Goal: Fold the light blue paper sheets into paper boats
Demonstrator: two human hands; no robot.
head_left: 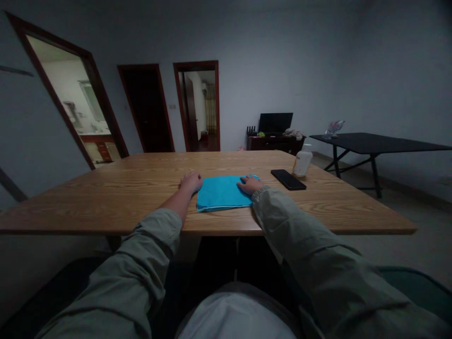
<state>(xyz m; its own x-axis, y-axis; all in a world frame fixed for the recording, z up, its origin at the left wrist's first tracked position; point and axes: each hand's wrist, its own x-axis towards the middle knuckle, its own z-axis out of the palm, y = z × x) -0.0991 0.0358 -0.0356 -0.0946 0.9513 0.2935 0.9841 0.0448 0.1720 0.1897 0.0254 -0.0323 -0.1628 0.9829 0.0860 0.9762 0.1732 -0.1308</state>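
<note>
A bright blue folded cloth (223,194) lies flat on the wooden table in front of me, with a thin pale edge along its near side. My right hand (249,184) rests on the cloth's right part, fingers stretched out and slightly apart. At the cloth's left edge, my left hand (191,181) lies on the table with its fingers curled in. I see nothing in it, though the undersides of its fingers are hidden.
On the table (148,183), right of the cloth, lie a black phone (288,180) and a white bottle (302,161). Beyond stand a black table (374,142) at the right and a dark cabinet (273,142) with a screen (276,122). Doorways are at the left.
</note>
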